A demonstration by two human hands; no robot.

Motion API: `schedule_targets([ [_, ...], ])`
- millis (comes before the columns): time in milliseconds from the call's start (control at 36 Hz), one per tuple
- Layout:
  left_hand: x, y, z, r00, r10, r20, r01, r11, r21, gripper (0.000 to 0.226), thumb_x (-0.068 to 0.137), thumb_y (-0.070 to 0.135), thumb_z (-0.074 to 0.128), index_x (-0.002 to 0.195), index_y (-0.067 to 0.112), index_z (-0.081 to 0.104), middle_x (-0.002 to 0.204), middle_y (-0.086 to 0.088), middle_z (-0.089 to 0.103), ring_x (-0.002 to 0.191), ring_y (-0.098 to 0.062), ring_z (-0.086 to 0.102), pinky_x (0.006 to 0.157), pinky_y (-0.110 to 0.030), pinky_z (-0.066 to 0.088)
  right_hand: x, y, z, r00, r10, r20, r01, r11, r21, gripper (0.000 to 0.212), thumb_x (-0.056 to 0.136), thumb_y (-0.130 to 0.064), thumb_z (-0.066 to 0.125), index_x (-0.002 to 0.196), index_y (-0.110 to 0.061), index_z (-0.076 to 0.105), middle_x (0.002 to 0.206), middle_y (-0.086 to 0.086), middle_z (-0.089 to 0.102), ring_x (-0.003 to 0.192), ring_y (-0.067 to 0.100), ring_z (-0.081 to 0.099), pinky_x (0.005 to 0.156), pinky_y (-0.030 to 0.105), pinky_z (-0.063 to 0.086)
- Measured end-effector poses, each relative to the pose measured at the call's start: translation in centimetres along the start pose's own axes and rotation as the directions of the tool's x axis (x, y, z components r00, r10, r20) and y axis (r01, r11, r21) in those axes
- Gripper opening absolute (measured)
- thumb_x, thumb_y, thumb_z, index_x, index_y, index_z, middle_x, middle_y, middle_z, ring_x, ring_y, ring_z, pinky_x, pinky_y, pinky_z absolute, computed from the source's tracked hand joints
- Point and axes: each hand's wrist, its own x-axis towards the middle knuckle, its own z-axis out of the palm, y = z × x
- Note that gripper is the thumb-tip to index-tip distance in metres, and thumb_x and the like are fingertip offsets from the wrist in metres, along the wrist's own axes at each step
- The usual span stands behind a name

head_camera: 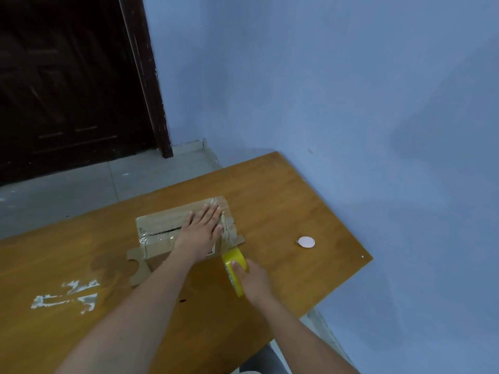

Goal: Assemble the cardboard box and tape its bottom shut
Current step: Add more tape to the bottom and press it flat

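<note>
The room is dim and bluish. The picture is soft and a little blurry. A faint shadow falls on the wall (405,136), and the door (67,76) is very dark.

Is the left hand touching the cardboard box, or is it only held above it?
Touching. The head view shows the left hand lying flat, fingers straight, on the top face of the cardboard box, with no gap visible under the palm.

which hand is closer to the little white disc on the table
Right. The right hand holds the tape roll, left of the white disc. The left hand lies flat on the box, farther left.
</note>
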Motion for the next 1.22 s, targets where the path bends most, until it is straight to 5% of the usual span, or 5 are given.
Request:
schedule_targets([
  [222,-0.1,0.1,-0.1,1.0,-0.002,-0.001,0.002,1.0,0.009,0.054,0.1,0.044,0.004,0.149,0.027,-0.01,0.155,0.012,-0.018,0.142,-0.007,-0.02,0.116,-0.036,-0.01,0.0,0.7,0.3,0.983,0.169,0.069,-0.166,0.985,-0.053,0.059,0.094,-0.054,0.039,0.133,-0.011,0.048,0.134,0.008,0.053,0.121,0.028,0.051,0.1,0.035,0.041],
  [500,-0.1,0.0,-0.3,1.0,-0.011,0.005,0.011,1.0,-0.015,0.056,0.1,0.047,0.008,0.15,0.027,-0.006,0.157,0.011,-0.013,0.143,-0.008,-0.016,0.116,-0.035,-0.009,1.2,-0.6,0.1,0.973,0.222,0.069,-0.207,0.962,-0.18,0.054,0.095,-0.052,0.038,0.119,-0.008,0.057,0.12,0.013,0.062,0.109,0.031,0.058,0.086,0.035,0.045],
  [722,-0.6,1.7,-0.7,0.967,0.094,-0.235,-0.11,0.992,-0.057,0.031,0.097,0.019,0.046,0.127,0.019,0.052,0.139,0.001,0.043,0.13,-0.022,0.033,0.104,-0.035,0.027,1.2,-0.1,0.5,0.974,0.218,0.057,-0.207,0.965,-0.158,0.057,0.095,-0.054,0.037,0.117,-0.005,0.057,0.119,0.015,0.062,0.11,0.033,0.058,0.075,0.031,0.039],
  [917,-2.0,1.7,0.2,0.919,0.205,-0.338,-0.22,0.975,-0.007,0.025,0.09,0.015,0.059,0.114,0.01,0.064,0.12,-0.007,0.06,0.114,-0.028,0.056,0.094,-0.04,0.045,1.0,0.0,0.4,0.976,0.213,0.037,-0.205,0.967,-0.154,0.057,0.094,-0.056,0.038,0.113,-0.006,0.058,0.119,0.016,0.062,0.11,0.033,0.058,0.076,0.031,0.04],
  [1222,-3.0,3.2,2.5,0.996,0.058,-0.073,-0.045,0.986,0.162,0.107,0.075,0.084,0.025,0.151,0.015,-0.002,0.159,-0.005,0.003,0.146,-0.023,-0.003,0.115,-0.04,-0.007,0.8,1.0,0.0,0.988,0.13,0.083,-0.12,0.987,-0.11,0.053,0.099,-0.047,0.03,0.119,-0.005,0.056,0.12,0.017,0.061,0.111,0.032,0.056,0.084,0.032,0.043],
])
